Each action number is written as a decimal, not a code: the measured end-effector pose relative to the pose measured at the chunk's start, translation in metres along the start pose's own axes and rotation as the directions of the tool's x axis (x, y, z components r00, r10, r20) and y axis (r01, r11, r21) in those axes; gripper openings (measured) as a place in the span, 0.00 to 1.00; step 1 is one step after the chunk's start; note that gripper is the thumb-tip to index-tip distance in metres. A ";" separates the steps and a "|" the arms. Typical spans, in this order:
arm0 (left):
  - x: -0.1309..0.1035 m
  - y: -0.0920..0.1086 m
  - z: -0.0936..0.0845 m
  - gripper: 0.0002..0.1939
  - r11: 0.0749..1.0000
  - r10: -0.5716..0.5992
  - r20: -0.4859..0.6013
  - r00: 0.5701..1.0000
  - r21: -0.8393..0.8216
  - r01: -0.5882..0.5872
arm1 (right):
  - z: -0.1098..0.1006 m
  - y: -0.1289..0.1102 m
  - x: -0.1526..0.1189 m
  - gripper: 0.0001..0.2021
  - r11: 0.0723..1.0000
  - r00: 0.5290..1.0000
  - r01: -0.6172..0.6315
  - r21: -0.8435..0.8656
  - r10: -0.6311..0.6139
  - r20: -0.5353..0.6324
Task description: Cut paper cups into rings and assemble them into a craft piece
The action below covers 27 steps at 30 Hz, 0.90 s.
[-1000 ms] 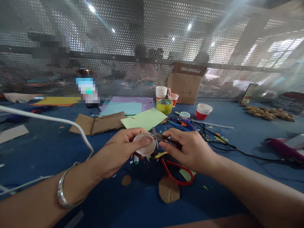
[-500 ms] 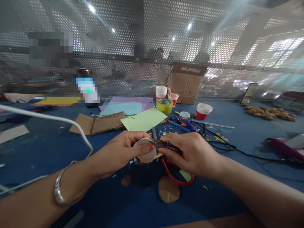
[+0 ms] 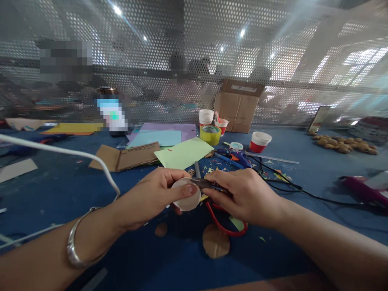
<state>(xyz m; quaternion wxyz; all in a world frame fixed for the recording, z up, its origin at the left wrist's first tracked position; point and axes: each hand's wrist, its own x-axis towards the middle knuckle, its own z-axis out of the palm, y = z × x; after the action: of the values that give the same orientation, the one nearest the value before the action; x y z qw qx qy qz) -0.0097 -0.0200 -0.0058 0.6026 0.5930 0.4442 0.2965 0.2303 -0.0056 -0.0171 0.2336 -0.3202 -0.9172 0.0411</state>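
Blue table (image 3: pixel 60 190): left hand (image 3: pixel 151 198) gripping cup (image 3: pixel 187 195), right hand (image 3: pixel 242 196) gripping leftward-pointing cutter (image 3: pixel 204 184).

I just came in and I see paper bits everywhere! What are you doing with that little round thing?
The left hand holds a small white cup by its round end, thumb pressed on it. The right hand holds small dark scissors with the blades at the cup's edge. Red-handled scissors and a cardboard circle lie on the blue table below.
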 end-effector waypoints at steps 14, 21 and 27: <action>0.000 -0.001 0.003 0.15 0.988 -0.083 -0.020 0.996 -0.130 0.080 | 0.000 0.002 0.003 0.14 1.000 1.000 -0.011 -0.006 0.011 -0.018; 0.002 -0.003 -0.001 0.15 0.985 -0.109 0.076 0.991 -0.126 0.118 | -0.001 0.003 0.003 0.15 1.000 0.998 -0.026 0.013 0.026 0.050; -0.001 -0.004 -0.004 0.18 0.990 -0.115 0.123 0.986 -0.062 0.124 | -0.002 0.003 0.000 0.16 1.000 0.998 0.015 0.008 -0.015 0.058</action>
<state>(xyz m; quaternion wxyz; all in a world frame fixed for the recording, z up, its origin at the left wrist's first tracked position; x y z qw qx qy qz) -0.0139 -0.0194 -0.0088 0.6650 0.5606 0.4317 0.2391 0.2326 -0.0029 -0.0161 0.2083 -0.3112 -0.9258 0.0521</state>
